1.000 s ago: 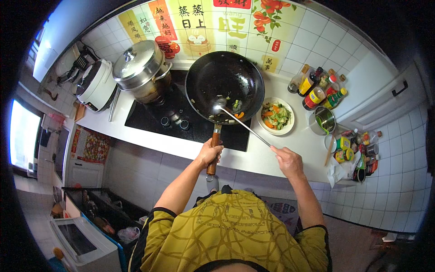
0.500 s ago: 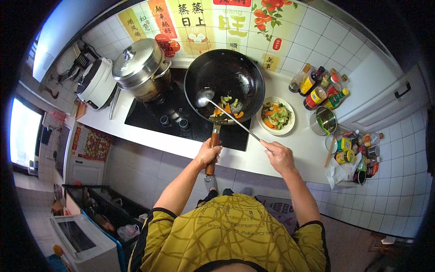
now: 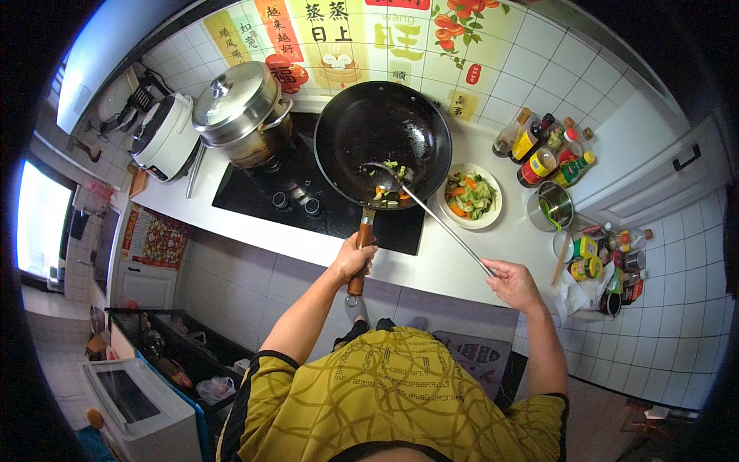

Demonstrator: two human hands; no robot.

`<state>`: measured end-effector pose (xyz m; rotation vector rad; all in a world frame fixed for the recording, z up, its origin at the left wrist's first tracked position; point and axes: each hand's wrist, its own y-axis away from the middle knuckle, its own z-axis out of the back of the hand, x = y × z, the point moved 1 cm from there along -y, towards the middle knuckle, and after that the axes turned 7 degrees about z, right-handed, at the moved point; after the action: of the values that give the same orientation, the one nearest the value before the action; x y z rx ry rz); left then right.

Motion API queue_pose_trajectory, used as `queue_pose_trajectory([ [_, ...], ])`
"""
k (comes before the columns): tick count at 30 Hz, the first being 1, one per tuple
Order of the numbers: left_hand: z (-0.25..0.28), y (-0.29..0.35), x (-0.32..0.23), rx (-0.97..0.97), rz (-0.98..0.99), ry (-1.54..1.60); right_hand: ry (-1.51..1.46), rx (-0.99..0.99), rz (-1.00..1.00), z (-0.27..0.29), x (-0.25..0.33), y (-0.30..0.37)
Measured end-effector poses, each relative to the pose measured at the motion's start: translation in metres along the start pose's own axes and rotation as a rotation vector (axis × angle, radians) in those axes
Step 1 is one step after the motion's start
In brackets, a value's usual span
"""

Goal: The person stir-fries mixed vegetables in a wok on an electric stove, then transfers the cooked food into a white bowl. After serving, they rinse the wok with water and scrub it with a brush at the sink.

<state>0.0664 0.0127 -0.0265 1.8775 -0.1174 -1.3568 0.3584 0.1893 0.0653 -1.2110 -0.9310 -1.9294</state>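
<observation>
My left hand [image 3: 354, 257] is wrapped round the wooden handle of a black wok [image 3: 350, 131], which stands tilted over the black cooktop [image 3: 254, 192]. In my right hand [image 3: 513, 285] is the end of a long metal ladle [image 3: 450, 233]; its bowl lies inside the wok, among pieces of cooked vegetables [image 3: 396, 192], green and orange. Just right of the wok sits a white plate [image 3: 497, 212] with green and orange vegetables [image 3: 471, 196] on it. What the ladle bowl holds is hard to make out.
A lidded steel pot [image 3: 240, 115] stands left of the wok, beside a white rice cooker [image 3: 163, 140]. Several sauce bottles [image 3: 543, 146] line the back right, with a small steel pot [image 3: 550, 205] in front. Jars and packets [image 3: 604, 262] crowd the counter's right end.
My right hand has moved right and slightly down, drawing the ladle with it. The ladle bowl has shifted right onto the vegetables in the wok. My left hand keeps its hold.
</observation>
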Motion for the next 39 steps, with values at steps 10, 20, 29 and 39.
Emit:
queue_pose_trajectory([
  [10,-0.001,0.001,0.000,-0.006,0.019,-0.017,0.422,-0.001,0.035,0.010,0.012,-0.008],
  [20,0.000,0.001,0.001,0.004,-0.010,-0.018,0.392,0.077,-0.036,0.062,0.052,0.007],
  [29,-0.003,0.003,0.000,-0.007,-0.009,-0.006,0.609,0.083,0.084,0.049,0.055,-0.021],
  [39,0.002,-0.001,0.003,0.006,-0.014,-0.016,0.852,-0.027,0.130,0.085,0.105,0.000],
])
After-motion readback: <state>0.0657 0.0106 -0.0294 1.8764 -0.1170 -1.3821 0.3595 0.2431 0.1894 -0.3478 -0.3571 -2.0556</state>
